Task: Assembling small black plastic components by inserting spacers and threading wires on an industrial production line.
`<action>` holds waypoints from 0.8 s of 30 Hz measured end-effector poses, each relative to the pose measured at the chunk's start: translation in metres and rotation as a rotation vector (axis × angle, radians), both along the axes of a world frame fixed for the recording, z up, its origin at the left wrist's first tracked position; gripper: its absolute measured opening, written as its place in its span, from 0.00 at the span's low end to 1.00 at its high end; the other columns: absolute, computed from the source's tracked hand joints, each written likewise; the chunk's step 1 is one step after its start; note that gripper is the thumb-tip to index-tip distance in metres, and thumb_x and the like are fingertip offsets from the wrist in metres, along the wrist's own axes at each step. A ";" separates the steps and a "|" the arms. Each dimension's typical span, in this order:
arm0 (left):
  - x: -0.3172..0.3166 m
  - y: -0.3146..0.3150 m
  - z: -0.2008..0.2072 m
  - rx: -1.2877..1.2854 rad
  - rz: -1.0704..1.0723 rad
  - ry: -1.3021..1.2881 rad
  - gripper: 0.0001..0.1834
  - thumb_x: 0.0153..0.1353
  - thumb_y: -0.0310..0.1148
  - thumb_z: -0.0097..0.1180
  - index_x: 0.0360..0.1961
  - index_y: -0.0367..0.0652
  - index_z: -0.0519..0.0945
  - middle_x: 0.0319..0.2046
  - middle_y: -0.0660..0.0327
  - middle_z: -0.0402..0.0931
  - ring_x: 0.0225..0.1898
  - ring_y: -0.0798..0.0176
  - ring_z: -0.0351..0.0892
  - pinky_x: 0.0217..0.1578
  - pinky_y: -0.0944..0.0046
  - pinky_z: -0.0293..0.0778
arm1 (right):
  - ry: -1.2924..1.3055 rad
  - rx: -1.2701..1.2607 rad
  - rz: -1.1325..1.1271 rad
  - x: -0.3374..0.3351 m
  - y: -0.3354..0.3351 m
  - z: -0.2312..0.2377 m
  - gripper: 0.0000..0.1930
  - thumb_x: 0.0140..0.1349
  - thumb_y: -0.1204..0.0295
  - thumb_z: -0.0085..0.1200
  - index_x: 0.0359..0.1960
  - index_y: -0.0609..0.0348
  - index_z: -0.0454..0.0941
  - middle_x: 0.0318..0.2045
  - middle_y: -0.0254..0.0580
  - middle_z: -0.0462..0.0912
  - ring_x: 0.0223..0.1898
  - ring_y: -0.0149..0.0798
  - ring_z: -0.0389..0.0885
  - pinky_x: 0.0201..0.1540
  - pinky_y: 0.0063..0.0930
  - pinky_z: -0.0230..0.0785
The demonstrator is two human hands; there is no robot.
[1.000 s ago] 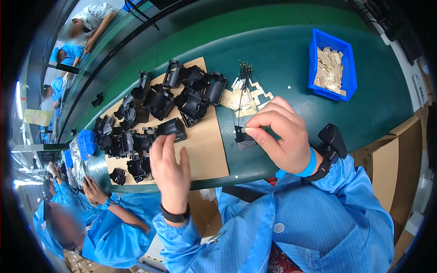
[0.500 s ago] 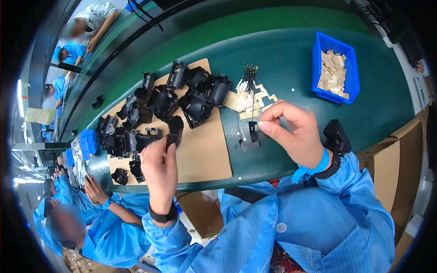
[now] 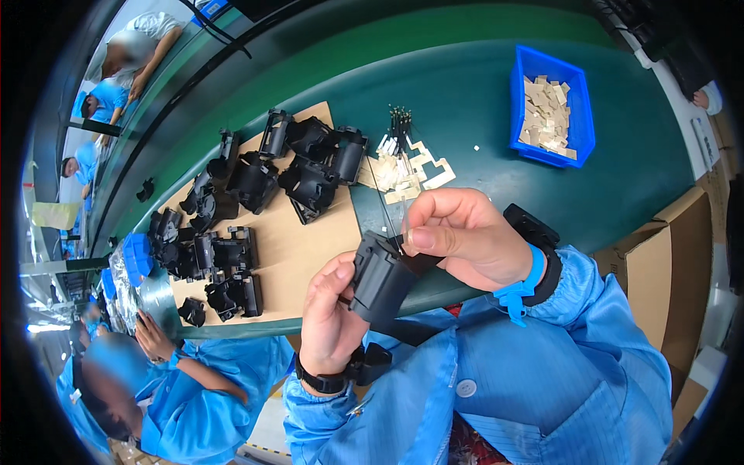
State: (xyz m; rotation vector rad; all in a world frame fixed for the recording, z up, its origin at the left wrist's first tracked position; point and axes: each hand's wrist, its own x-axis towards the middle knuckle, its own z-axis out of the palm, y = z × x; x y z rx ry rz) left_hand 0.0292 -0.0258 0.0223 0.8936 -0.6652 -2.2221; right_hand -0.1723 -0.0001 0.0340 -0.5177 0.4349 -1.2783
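Note:
My left hand [image 3: 332, 314] is closed round a black plastic housing [image 3: 382, 280], held tilted above the table's near edge. Thumb and fingers of my right hand [image 3: 463, 239] pinch a thin black cable [image 3: 387, 211] at the housing's upper right corner. The cable's far end runs up toward a bundle of similar cables [image 3: 401, 128]. Beside that bundle lie cream-coloured adhesive pieces [image 3: 399, 177]. To the left, several more black housings [image 3: 253, 180] sit on a cardboard sheet [image 3: 306, 260].
A blue bin [image 3: 577, 108] of small beige pieces stands at the back right of the green table [image 3: 480, 101]. An open cardboard box [image 3: 655, 271] is at the right edge. Close on my left, a co-worker's hand [image 3: 153, 337] rests near a blue bin [image 3: 137, 258].
My left hand has taken a black housing from the cardboard and brought it right, in front of me. My right hand has moved left and nearer, meeting the housing with the cable.

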 end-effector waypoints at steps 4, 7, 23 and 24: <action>-0.020 0.009 0.009 0.125 0.261 0.153 0.21 0.61 0.39 0.44 0.53 0.38 0.66 0.46 0.51 0.71 0.47 0.55 0.73 0.42 0.56 0.72 | -0.046 0.039 -0.056 -0.001 0.000 -0.006 0.04 0.59 0.74 0.51 0.33 0.61 0.71 0.31 0.35 0.75 0.33 0.27 0.73 0.39 0.22 0.65; -0.024 0.014 0.014 -0.194 0.214 0.151 0.29 0.58 0.35 0.49 0.59 0.39 0.58 0.51 0.51 0.67 0.52 0.53 0.69 0.48 0.54 0.69 | -0.146 -0.007 -0.065 -0.004 -0.003 -0.015 0.08 0.59 0.74 0.52 0.37 0.64 0.73 0.35 0.37 0.77 0.40 0.29 0.75 0.45 0.23 0.67; -0.031 0.028 0.009 -0.342 0.241 -0.074 0.24 0.59 0.25 0.46 0.57 0.38 0.59 0.38 0.63 0.66 0.35 0.73 0.70 0.25 0.72 0.73 | 1.096 -0.536 -0.386 -0.001 0.002 0.001 0.04 0.48 0.75 0.60 0.25 0.59 0.78 0.22 0.34 0.76 0.26 0.34 0.69 0.33 0.26 0.59; -0.030 0.027 0.010 -0.339 0.239 -0.076 0.24 0.59 0.25 0.46 0.57 0.38 0.59 0.38 0.63 0.66 0.35 0.73 0.70 0.25 0.72 0.73 | 1.158 -0.575 -0.375 -0.002 0.003 0.002 0.04 0.48 0.74 0.60 0.25 0.57 0.78 0.22 0.32 0.76 0.26 0.33 0.68 0.35 0.27 0.57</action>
